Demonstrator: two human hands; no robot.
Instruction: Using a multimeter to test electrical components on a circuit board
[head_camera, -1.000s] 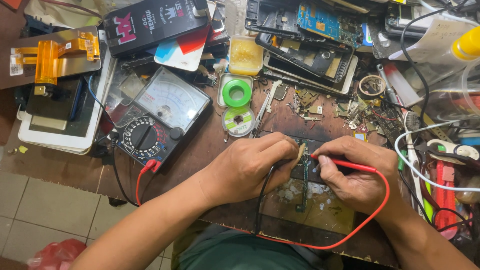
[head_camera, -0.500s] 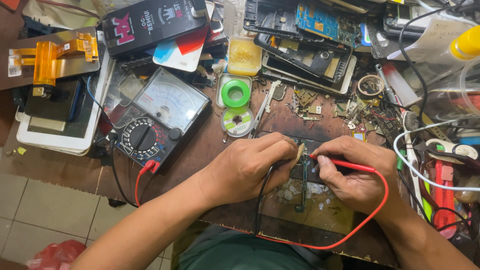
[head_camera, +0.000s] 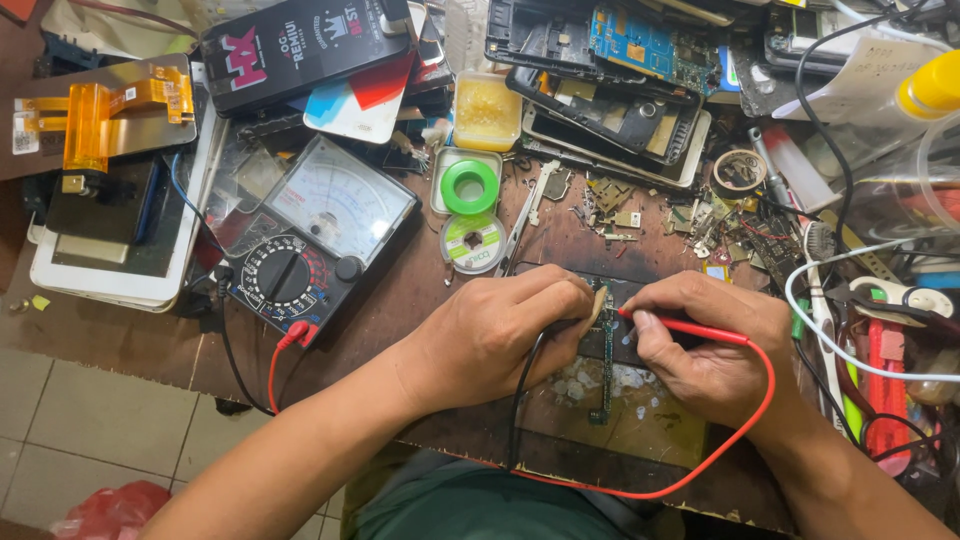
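My left hand (head_camera: 495, 335) is closed around a black test probe whose black lead (head_camera: 520, 405) runs down toward me. My right hand (head_camera: 712, 345) pinches a red test probe (head_camera: 680, 327) with its tip pointing left; its red lead (head_camera: 740, 440) loops below the hand. Both probe tips meet over a narrow dark circuit board (head_camera: 607, 365) lying on the worn wooden bench between the hands. The board is partly hidden by my fingers. An analog multimeter (head_camera: 315, 240) with a white dial face and black selector knob sits to the left, leads plugged in.
A green solder-wick spool (head_camera: 469, 187) and a second round reel (head_camera: 472, 243) lie above my left hand. Opened phones and boards (head_camera: 620, 70) crowd the back. A white tablet (head_camera: 110, 255) with orange flex cable lies at left. Cables, tools and a yellow-capped bottle (head_camera: 935, 85) fill the right side.
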